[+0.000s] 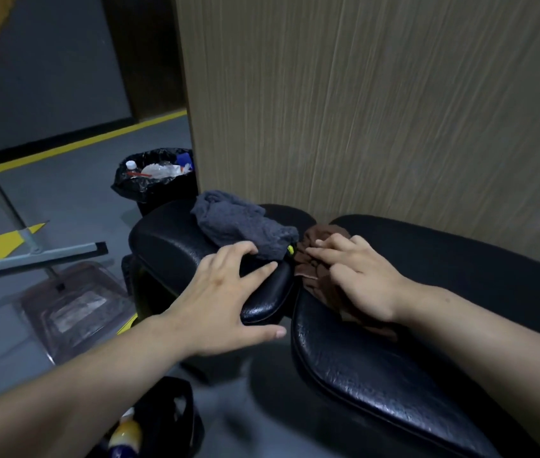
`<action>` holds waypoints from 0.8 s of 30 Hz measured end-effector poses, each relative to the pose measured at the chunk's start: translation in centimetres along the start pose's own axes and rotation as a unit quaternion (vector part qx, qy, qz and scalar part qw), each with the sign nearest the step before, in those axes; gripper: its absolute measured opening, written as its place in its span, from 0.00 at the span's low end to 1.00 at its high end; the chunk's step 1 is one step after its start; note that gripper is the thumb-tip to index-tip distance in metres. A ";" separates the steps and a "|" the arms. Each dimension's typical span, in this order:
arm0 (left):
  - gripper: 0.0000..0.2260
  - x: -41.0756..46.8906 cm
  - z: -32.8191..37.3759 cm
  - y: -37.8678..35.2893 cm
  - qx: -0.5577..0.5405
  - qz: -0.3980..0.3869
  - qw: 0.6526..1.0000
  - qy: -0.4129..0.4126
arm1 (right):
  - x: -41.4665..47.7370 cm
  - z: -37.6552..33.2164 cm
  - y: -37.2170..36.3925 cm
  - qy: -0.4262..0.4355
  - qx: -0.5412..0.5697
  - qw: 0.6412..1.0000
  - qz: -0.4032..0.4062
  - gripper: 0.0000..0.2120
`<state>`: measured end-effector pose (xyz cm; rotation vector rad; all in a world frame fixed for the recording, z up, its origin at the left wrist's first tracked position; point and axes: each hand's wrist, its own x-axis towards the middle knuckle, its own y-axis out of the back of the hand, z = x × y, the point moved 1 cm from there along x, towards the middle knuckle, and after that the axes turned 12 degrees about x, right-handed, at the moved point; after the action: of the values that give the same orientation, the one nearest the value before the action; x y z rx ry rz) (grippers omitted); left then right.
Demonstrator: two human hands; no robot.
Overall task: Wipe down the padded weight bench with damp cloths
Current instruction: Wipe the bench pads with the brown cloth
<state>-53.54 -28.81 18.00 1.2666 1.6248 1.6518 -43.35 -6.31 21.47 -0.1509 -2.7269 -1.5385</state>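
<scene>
The left hand [225, 302] lies spread on the near end of the bench's [377, 368] small black pad, fingers [245, 251] touching a grey cloth [239, 223] heaped on it. The right hand [358, 276] presses flat on a brown cloth [315, 276] at the gap between the pads. A lined bin [156, 183] stands far left, beside a wood-grain wall [377, 100]. A bottle [126, 434] shows at the near edge.

The bench pads [377, 375] look like glossy black leatherette with a creased grain. The grey cloth [239, 223] and the brown cloth [315, 276] are nubby towelling. At twelve o'clock, the wall panel [377, 104] shows matt wood grain.
</scene>
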 end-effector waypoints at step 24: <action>0.55 -1.1 1.0 1.6 0.041 -0.123 0.991 -0.008 | -7.9 -6.2 -3.9 -0.043 -0.093 0.994 0.031 0.48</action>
<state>-51.73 -29.54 19.10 1.0646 1.7759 1.4336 -36.07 -14.26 20.96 -0.3066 -2.6084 -1.8088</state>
